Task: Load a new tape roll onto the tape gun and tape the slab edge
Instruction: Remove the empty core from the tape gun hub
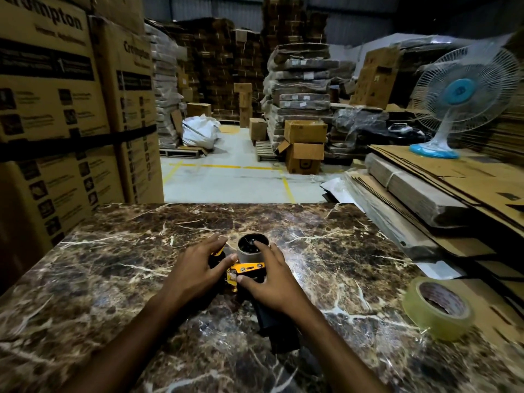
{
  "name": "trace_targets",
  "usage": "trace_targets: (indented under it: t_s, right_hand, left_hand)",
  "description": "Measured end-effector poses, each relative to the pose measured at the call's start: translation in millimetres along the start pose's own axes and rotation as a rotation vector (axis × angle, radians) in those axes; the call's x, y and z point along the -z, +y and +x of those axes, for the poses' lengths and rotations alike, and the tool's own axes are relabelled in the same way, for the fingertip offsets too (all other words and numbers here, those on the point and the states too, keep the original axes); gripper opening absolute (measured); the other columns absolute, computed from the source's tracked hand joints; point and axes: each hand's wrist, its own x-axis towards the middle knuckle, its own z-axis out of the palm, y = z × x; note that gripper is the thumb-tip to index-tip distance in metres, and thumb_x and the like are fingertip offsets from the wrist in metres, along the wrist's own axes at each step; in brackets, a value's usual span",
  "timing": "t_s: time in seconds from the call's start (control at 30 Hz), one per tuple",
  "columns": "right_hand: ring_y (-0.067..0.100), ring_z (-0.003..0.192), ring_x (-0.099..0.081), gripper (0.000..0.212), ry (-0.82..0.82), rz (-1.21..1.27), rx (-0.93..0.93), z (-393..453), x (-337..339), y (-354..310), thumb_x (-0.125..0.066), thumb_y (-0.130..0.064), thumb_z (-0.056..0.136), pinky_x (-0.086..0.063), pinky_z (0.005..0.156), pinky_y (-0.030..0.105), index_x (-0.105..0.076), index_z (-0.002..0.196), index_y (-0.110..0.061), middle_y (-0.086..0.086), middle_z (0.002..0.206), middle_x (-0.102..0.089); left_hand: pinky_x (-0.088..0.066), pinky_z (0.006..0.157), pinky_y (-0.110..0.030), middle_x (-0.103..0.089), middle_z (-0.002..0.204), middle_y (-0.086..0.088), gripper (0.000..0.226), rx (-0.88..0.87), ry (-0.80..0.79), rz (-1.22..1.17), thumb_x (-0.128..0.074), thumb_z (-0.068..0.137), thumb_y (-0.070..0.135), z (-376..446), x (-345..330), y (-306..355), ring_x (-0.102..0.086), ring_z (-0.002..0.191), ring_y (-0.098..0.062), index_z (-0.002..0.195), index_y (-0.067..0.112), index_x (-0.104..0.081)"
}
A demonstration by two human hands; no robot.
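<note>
Loading is barely begun. The tape gun point(246, 275) lies on the marble slab point(113, 265) with a spent cardboard core point(249, 249) on its spindle. The left hand point(195, 268) curls its fingers around the gun's yellow front, and the right hand point(272, 279) pinches the core, thumb on the frame. The new tape roll point(438, 307) sits well right of the gun (untouched, flat near the slab's edge); swapping, threading and edge taping all remain

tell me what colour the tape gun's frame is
Yellow-orange tape gun frame, clearest in the head view.
</note>
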Motion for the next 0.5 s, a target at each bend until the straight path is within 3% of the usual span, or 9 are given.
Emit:
trace_targets:
  t_s: [0.13,0.33,0.5]
  right_hand:
    - [0.017,0.159,-0.013,0.088,0.026,-0.005,-0.023,-9.1,2.1,2.0,-0.070,-0.056,0.088,-0.026,0.119,0.036,-0.020,0.160,-0.043,-0.005,0.174,0.002]
    - [0.018,0.159,-0.015,0.087,0.039,0.006,-0.038,-24.0,10.8,7.0,-0.070,-0.054,0.089,-0.028,0.121,0.039,-0.020,0.160,-0.044,-0.006,0.175,0.003]
    - [0.018,0.158,-0.015,0.087,0.076,-0.012,-0.068,-41.2,18.0,13.0,-0.068,-0.056,0.089,-0.028,0.120,0.041,-0.019,0.160,-0.045,-0.009,0.174,0.004]
  left_hand:
    - [-0.041,0.121,-0.050,-0.043,0.166,0.003,0.087,-0.008,-0.021,0.009,-0.044,0.083,0.084,-3.2,-5.4,4.0,-0.046,0.150,-0.018,0.153,0.033,-0.054]
    - [-0.042,0.117,-0.040,-0.039,0.168,0.004,0.089,-0.050,-0.054,0.021,-0.044,0.082,0.083,-7.1,-10.9,16.3,-0.053,0.144,-0.016,0.153,0.030,-0.054]
    - [-0.042,0.119,-0.044,-0.038,0.168,0.004,0.095,-0.094,-0.087,0.017,-0.041,0.083,0.090,-12.8,-17.0,30.5,-0.048,0.149,-0.017,0.153,0.028,-0.055]
